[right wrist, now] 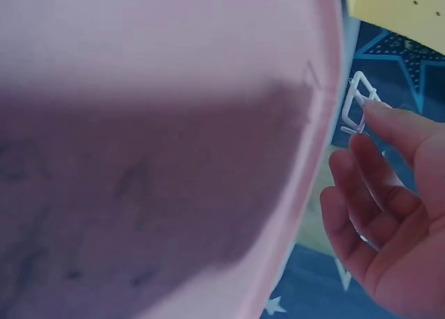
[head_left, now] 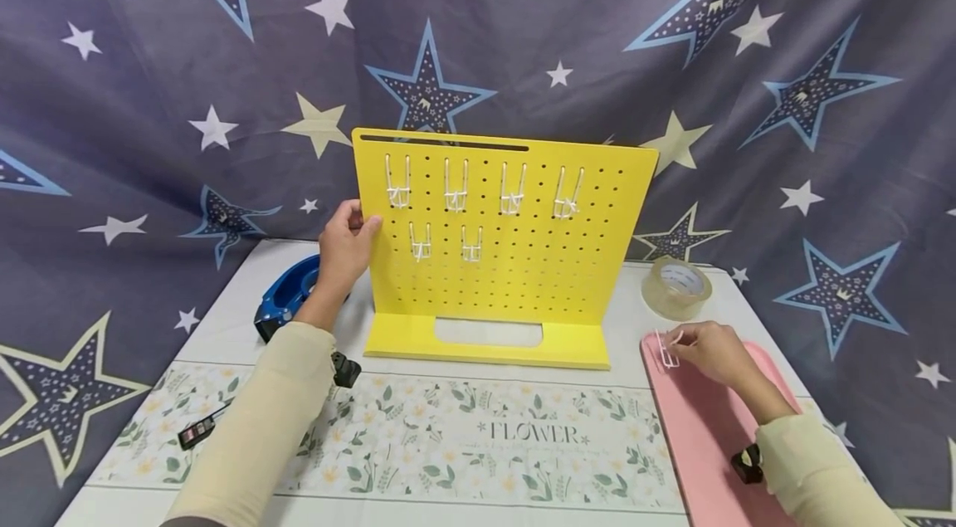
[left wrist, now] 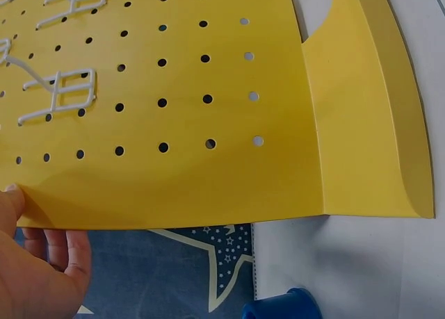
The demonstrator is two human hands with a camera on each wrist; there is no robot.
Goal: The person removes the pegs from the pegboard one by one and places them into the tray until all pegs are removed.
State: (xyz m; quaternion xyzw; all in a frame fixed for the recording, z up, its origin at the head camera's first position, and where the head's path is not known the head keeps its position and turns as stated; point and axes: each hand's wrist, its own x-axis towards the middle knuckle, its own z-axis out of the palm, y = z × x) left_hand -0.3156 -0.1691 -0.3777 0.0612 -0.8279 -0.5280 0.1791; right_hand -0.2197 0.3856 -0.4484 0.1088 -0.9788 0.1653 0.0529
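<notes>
Step in hand looks like fetching another white hook point(head_left: 667, 351) for the yellow pegboard point(head_left: 538, 278). Right hand point(head_left: 713, 348) has the hook pinched btwn thumb & index finger, over the far left corner of the pink tray point(head_left: 675, 427); its other fingers are loosely bent w/ nothing in them. Hook's prob. lifted, but can't tell for sure if it clears the tray, nor if more hooks lie there, b/c the right wrist view is dim & blurry.

Left hand point(head_left: 349, 241) grips the board's left edge, thumb on the front face, fingers behind, prob. to steady it. Board stands upright at the far side of the desk point(head_left: 112, 506).

Six mounted hooks point(head_left: 399, 197) hang already: 4 in the upper row, 2 in the lower, the lower ones staggered toward the left. Job's prob. part done, as free holes run on to the right of the lower pair.

Next move prob. calls for carrying the hook left to the board, turning it to match the others & lining its ends up w/ holes right of that pair, left hand bracing. Main risk, IMO: holes are small & close-set, so it's easy to be one off. Tape roll point(head_left: 675, 295) sits just far of the tray, prob. out of the way.
</notes>
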